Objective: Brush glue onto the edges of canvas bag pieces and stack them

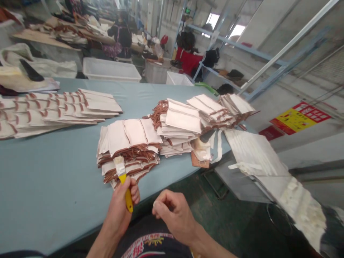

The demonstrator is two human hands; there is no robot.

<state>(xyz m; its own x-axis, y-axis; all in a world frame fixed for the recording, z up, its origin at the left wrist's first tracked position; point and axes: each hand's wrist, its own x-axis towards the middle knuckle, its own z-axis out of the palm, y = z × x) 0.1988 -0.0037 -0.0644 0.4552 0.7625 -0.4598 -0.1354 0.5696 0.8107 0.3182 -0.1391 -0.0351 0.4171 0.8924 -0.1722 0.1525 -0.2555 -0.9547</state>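
My left hand [122, 206] is closed round the yellow handle of a small brush [123, 181], bristles up and just in front of a fanned stack of white pieces with brown edges [129, 143] on the blue-grey table [53, 179]. My right hand [174, 215] hangs off the table's near edge over my lap, fingers curled in, thumb against the fingertips; anything between them is too small to make out.
More stacks of the same pieces lie at the right [182, 125], far right [228, 107] and in rows at the left [53, 111]. White crates [110, 68] stand beyond the table. A glue-crusted board [268, 168] slopes down at the right. Another person [122, 34] works far back.
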